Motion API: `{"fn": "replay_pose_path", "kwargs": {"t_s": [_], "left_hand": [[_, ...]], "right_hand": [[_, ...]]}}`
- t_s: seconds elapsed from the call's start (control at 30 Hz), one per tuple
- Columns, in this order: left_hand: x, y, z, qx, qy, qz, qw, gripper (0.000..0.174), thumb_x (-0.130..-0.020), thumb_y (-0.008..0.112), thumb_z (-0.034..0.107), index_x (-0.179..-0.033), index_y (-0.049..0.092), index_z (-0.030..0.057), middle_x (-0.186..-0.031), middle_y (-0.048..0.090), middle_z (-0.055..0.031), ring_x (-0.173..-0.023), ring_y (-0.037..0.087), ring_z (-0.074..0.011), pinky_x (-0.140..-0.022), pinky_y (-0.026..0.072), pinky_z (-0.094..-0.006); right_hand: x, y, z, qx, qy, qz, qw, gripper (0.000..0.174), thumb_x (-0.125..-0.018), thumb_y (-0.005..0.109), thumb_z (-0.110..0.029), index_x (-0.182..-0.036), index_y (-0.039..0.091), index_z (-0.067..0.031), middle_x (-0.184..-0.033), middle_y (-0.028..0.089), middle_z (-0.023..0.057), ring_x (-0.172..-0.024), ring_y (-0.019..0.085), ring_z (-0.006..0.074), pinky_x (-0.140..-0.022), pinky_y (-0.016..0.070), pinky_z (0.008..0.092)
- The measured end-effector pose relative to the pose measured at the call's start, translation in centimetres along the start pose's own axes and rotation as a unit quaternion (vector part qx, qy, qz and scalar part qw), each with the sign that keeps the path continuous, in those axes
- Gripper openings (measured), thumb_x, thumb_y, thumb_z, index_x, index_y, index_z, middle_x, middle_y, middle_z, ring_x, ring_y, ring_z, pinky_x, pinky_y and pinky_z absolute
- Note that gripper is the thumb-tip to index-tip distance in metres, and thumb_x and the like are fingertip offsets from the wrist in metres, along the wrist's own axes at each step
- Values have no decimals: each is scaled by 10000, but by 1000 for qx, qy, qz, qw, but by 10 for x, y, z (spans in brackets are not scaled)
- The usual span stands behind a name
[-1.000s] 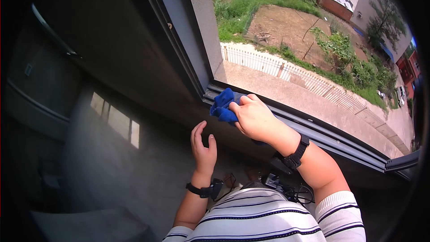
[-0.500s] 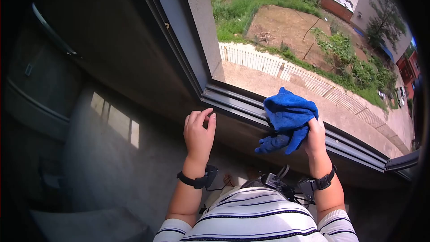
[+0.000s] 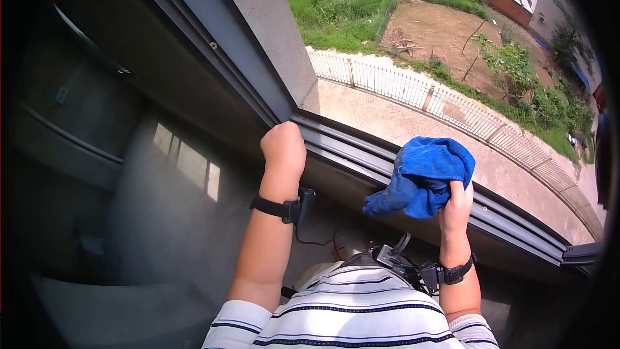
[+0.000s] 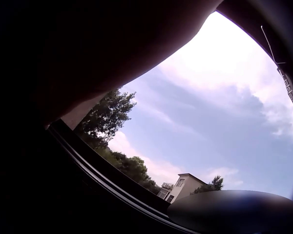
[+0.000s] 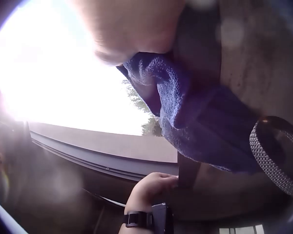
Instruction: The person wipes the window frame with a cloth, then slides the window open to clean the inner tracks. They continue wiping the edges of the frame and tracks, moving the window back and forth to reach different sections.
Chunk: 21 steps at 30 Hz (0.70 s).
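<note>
In the head view the left hand [image 3: 283, 148] is at the left corner of the window track [image 3: 349, 148], knuckles up, its fingers hidden from above. The right wrist view shows the same left hand [image 5: 152, 187] against the frame's corner; its finger pose is unclear. A bunched blue cloth [image 3: 429, 168] hangs over the track farther right, gripped by the right hand [image 3: 456, 210] with the thumb on top. From the right wrist, the cloth [image 5: 176, 102] drops in folds below the right hand [image 5: 132, 29]. The left wrist view is mostly dark.
The upright window frame [image 3: 223, 52] rises at the left of the opening. Outside are a ledge, a white fence [image 3: 387, 90] and a garden plot. A black device with cables [image 3: 391, 255] is at the person's waist.
The right hand has carried the cloth from the left corner rightward along the track, where it hangs looser. The left hand has moved up to the corner, and the head view has shifted slightly.
</note>
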State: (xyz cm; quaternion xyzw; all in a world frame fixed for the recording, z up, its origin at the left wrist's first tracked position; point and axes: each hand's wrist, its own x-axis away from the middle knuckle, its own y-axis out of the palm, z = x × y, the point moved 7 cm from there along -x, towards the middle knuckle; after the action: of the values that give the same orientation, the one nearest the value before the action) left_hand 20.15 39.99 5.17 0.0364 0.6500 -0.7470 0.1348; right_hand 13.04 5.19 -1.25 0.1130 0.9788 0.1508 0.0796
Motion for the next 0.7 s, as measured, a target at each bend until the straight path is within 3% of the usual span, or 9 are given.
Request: {"fn": "replay_pose_path", "kwargs": {"t_s": [0.2, 0.27, 0.4, 0.43, 0.57, 0.6, 0.7], "left_hand": [[-12, 8, -6, -53, -117, -105, 986, 129, -783, 596, 39, -789, 722, 11, -869, 694, -218, -876, 678, -382, -756, 551, -423], [-13, 13, -10, -73, -148, -103, 981, 162, -732, 695, 140, -831, 735, 17, -864, 697, -201, -872, 677, -365, -769, 545, -406], [-12, 11, -2, -106, -179, -120, 971, 154, -799, 589, 48, -838, 735, 17, -922, 700, -217, -920, 677, -373, -781, 553, -411], [-11, 12, -3, -105, -184, -124, 970, 151, -802, 601, 74, -840, 736, 20, -922, 701, -214, -922, 678, -368, -784, 551, -407], [-8, 7, 5, -117, -178, -164, 963, 193, -793, 642, 186, -862, 739, 33, -911, 703, -203, -915, 677, -358, -792, 543, -406], [-6, 5, 2, -118, -179, -162, 963, 193, -793, 642, 186, -862, 739, 33, -911, 703, -203, -915, 677, -358, -792, 543, -406], [17, -24, -16, 5, -198, -17, 980, 226, -759, 627, 240, -803, 700, 31, -853, 697, -180, -845, 662, -374, -766, 525, -429]], "right_hand": [[6, 9, -12, 34, -23, -33, 999, 388, -995, 453, -146, -1324, 481, 59, -1286, 560, 137, -1174, 539, 205, -1040, 386, 330], [8, 11, -11, 19, -33, -67, 997, 400, -1003, 454, -120, -1360, 453, 60, -1316, 540, 139, -1216, 507, 206, -1076, 344, 338], [9, 8, -5, 5, -31, -79, 996, 423, -1004, 451, -130, -1380, 427, 62, -1333, 528, 141, -1222, 507, 211, -1081, 345, 344], [10, 9, -7, 14, -37, -86, 995, 430, -991, 496, -107, -1377, 432, 69, -1343, 526, 148, -1240, 487, 217, -1086, 328, 348], [10, 8, -8, 32, -33, -101, 994, 437, -980, 503, -84, -1385, 426, 62, -1342, 527, 143, -1239, 484, 210, -1082, 329, 334], [10, 9, -10, 29, -35, -102, 994, 437, -980, 503, -84, -1385, 426, 62, -1342, 527, 143, -1239, 484, 210, -1082, 329, 334], [10, 9, -13, 16, -4, -115, 993, 432, -978, 504, -75, -1381, 432, 62, -1330, 535, 137, -1229, 488, 197, -1075, 334, 316]]}}
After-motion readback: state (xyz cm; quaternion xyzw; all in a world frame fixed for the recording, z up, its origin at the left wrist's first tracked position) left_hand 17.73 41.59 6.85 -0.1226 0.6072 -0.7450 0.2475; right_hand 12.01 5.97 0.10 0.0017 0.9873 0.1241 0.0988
